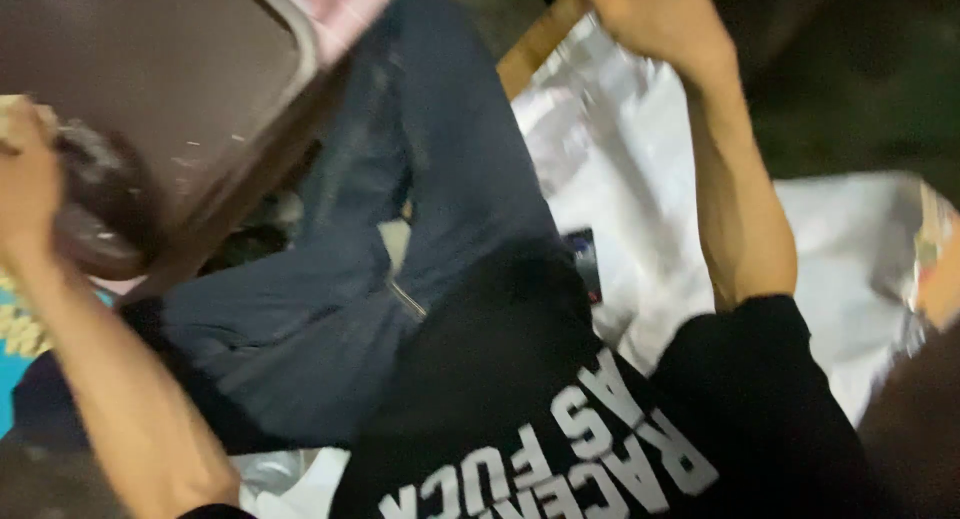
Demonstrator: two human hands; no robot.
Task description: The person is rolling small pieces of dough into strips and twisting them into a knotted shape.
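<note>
White sheeting (640, 179) covers the ground under a seated person in blue jeans (400, 229) and a black shirt. The right hand (655, 14) reaches forward, arm nearly straight, touching a wooden strip (535, 41) — its grip is cut off, so I cannot tell. The left hand (25, 179), arm raised, closes on a dark round lump (95, 204) beside a brown panel (170, 69) — blurred.
</note>
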